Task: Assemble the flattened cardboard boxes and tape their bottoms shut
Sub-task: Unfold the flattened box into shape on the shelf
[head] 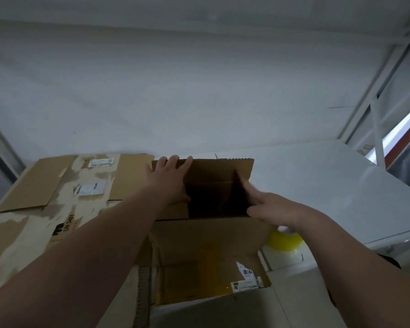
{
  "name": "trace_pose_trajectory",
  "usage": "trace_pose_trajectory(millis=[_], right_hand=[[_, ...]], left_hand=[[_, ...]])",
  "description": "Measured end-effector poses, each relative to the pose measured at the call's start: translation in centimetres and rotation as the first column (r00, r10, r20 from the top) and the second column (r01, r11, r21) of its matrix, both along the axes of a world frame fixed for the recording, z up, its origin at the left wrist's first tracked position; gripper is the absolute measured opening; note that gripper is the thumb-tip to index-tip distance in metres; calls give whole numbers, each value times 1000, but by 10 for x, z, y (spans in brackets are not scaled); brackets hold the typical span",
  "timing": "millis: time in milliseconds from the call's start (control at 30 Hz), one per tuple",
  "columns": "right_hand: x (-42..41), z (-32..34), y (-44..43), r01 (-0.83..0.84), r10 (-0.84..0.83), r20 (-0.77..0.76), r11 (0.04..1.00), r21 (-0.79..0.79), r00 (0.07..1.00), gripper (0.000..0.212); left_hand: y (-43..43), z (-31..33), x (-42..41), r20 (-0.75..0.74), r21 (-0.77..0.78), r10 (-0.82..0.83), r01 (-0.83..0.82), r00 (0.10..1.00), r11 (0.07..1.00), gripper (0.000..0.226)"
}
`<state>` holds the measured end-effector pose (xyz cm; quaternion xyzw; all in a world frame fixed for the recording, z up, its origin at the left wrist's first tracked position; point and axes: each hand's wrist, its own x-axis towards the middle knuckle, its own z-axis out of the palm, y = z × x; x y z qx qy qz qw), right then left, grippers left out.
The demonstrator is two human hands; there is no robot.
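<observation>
Hands flat, gripping nothing: our left hand (pixel 168 181) presses the left wall of the brown cardboard box (pixel 213 235) between them, our right hand (pixel 268 209) the right. We should push evenly outward, squaring its corners.

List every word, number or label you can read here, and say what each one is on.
"UN 3481": printed sideways on the flattened cardboard at the left, next to a black mark.
White stickers on the flattened sheet further back: print too blurred to read.
Barcode label on the near box: bars show, but the text is too small to read.
</observation>
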<state>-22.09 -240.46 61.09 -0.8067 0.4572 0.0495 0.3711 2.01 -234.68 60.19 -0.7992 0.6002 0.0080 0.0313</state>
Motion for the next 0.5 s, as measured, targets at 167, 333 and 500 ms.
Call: trace_pose_trajectory(millis=[167, 333, 500], right_hand=[[14, 1, 8, -40, 35, -104, 998, -39, 994, 64], [15, 8, 6, -170, 160, -201, 985, -34, 967, 102], [15, 5, 5, -149, 135, -256, 988, -38, 957, 100]], left_hand=[[-1, 1, -3, 11, 20, 3, -3, 1000, 1000, 94], [10, 10, -4, -46, 66, 8, -5, 999, 998, 76], [19, 15, -15, -115, 85, 36, -27, 993, 996, 64]])
